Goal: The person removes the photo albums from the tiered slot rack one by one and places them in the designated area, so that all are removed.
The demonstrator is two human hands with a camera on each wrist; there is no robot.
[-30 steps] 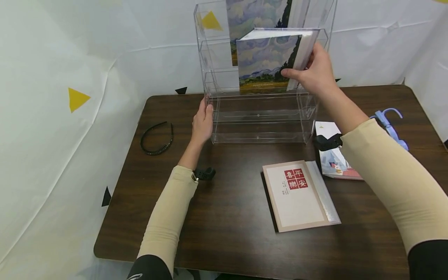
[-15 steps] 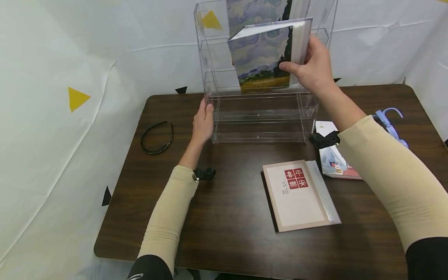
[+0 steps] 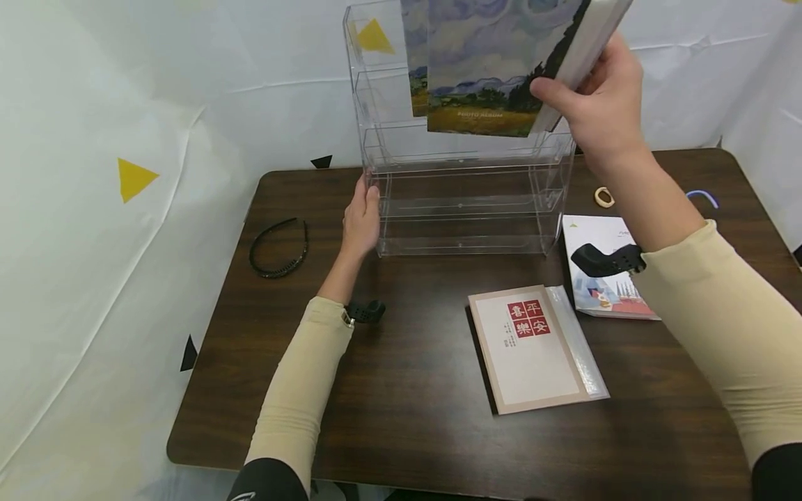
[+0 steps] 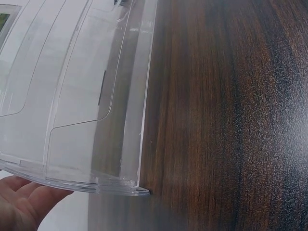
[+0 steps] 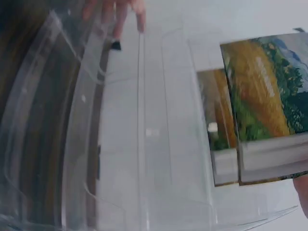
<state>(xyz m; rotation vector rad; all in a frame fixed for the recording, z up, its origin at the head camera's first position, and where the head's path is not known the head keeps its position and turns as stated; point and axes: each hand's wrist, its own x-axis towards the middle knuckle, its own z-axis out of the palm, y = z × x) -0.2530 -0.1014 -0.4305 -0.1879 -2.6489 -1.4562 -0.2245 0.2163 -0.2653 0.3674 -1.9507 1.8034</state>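
My right hand holds a thick photo album with a painted landscape cover, thumb on the front and fingers behind the page edges. The album is raised in front of the upper part of a clear acrylic tiered rack; its top runs out of the head view. Behind it, a second matching painted cover stands in an upper tier, partly hidden. My left hand rests against the rack's left side. Its fingers lie along the outer edge in the left wrist view.
On the dark wooden table lie a black headband, a beige album with red squares, and a white illustrated book. A small tan ring and a blue curved piece lie at the right, near my right forearm.
My right hand has lifted the photo album out of its tier, tilting it first, then bringing it up, right and closer to the head camera. The left hand has stayed at the rack's side.
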